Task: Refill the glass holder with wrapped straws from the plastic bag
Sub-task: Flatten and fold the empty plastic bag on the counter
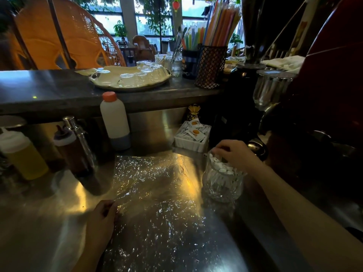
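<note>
A clear, crinkled plastic bag (157, 197) lies flat on the steel counter (45, 222); no straws show inside it. My left hand (103, 214) pinches the bag's near left edge. To the right stands a cut-glass holder (222, 185), packed with white wrapped straws (221, 167) whose ends show at its mouth. My right hand (234, 154) rests over the holder's rim, fingers curled down onto the straw tops.
Squeeze bottles (23, 154), a shaker (78, 142) and a white bottle (115, 120) stand at the left and back. A white tray of sachets (193, 135) sits behind the holder. Dark machines (294, 114) crowd the right. A raised ledge carries glasses and a mesh cup of coloured straws (211, 65).
</note>
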